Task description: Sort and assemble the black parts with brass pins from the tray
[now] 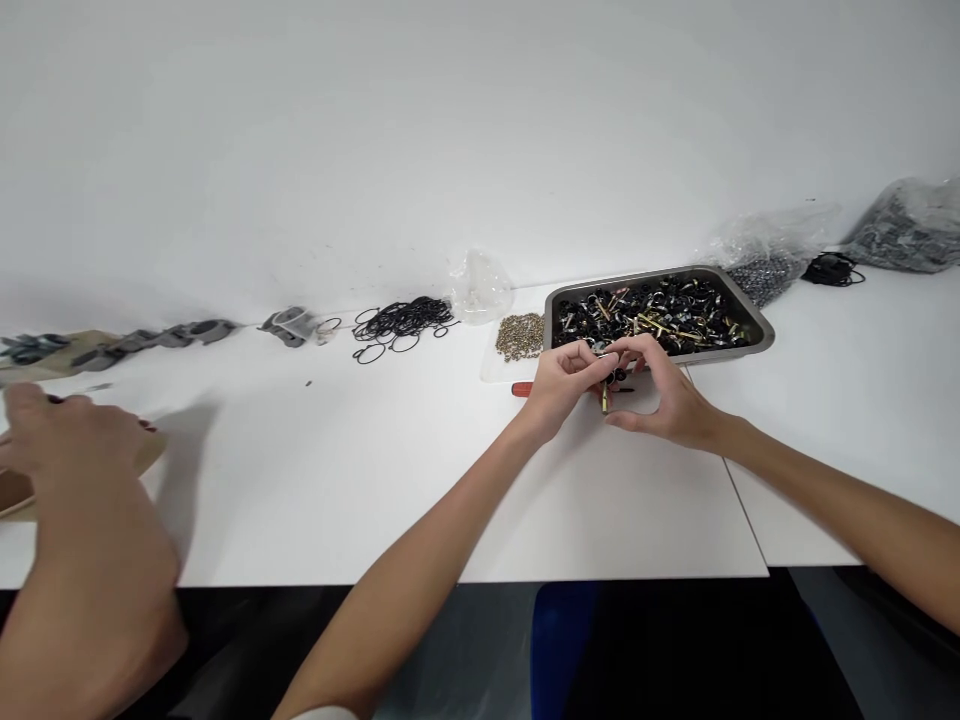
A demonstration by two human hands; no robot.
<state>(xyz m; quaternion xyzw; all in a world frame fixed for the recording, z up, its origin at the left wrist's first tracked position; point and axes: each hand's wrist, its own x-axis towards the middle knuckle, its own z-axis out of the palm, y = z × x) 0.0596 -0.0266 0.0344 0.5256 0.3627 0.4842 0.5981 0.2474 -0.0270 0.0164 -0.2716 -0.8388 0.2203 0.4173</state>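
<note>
Brass-coloured pin (604,398) sat pinched between left hand (559,385) and right hand (664,395), both closed on it just near the metal tray (754,325) of parts, right of centre, keeping supplies within reach

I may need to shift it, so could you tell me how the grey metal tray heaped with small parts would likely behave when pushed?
The grey metal tray looks stiff and, heaped full, probably heavy. Flat on the white table, it should slide, not tip.
</note>
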